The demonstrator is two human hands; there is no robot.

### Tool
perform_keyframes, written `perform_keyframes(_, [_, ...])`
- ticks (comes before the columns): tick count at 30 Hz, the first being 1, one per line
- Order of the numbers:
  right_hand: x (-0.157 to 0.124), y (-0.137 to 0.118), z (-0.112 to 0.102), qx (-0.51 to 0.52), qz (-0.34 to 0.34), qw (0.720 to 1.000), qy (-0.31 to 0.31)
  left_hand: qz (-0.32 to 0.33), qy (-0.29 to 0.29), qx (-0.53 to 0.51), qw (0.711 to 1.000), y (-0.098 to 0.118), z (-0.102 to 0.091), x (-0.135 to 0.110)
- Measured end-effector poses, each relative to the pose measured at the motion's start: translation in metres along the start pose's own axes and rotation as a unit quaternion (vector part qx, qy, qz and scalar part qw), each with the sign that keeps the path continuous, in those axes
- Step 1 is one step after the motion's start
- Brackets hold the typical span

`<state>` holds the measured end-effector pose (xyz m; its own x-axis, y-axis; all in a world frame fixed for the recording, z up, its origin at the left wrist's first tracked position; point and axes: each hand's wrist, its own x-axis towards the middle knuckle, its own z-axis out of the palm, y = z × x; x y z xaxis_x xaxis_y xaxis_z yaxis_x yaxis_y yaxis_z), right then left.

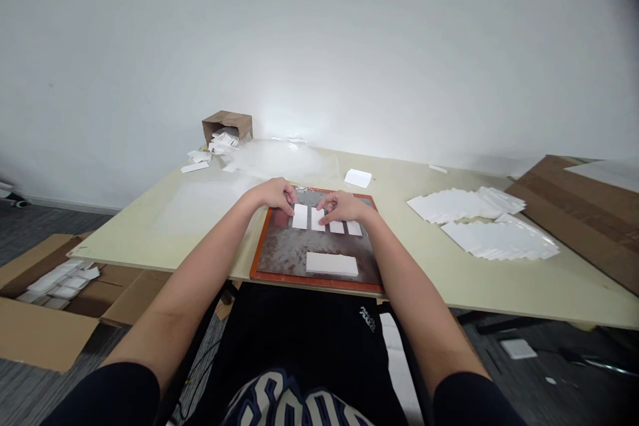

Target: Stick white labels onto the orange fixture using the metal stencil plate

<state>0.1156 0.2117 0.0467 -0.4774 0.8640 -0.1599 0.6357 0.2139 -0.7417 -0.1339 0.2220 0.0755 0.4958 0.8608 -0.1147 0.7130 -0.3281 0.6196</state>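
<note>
A dark work mat with an orange-red border [279, 265] lies on the table before me. Several small white cards [300, 217] stand in a row across its far half. A longer white block [331, 263] lies near its front edge. My left hand [274, 194] rests at the left end of the row, fingers curled down onto the leftmost card. My right hand [342, 206] lies over the middle of the row, fingertips pressed flat on a card [317, 219]. What the fingers of either hand hold, if anything, is too small to make out.
Fanned piles of white packets [479, 223] cover the table's right side. A single white piece [358, 178] lies beyond the mat. A tipped cardboard box [227, 125] spills white items at the back left. An open carton [47, 293] sits on the floor left; flat cardboard [584, 213] lies right.
</note>
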Motion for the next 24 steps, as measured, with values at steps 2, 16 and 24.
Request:
perform_keyframes(2, [0.000,0.000,0.000,0.001,-0.001,1.000,-0.001,-0.001,0.000,-0.001,1.000,0.000,0.000,0.000])
perform_keyframes(16, [-0.006,-0.024,0.016,-0.047,-0.087,0.990,0.099,0.002,0.018,-0.001,1.000,-0.001,0.003,0.002])
perform_keyframes(24, [0.000,-0.043,0.036,-0.231,-0.069,0.966,0.096,0.001,0.023,0.006,1.000,-0.003,0.004,0.004])
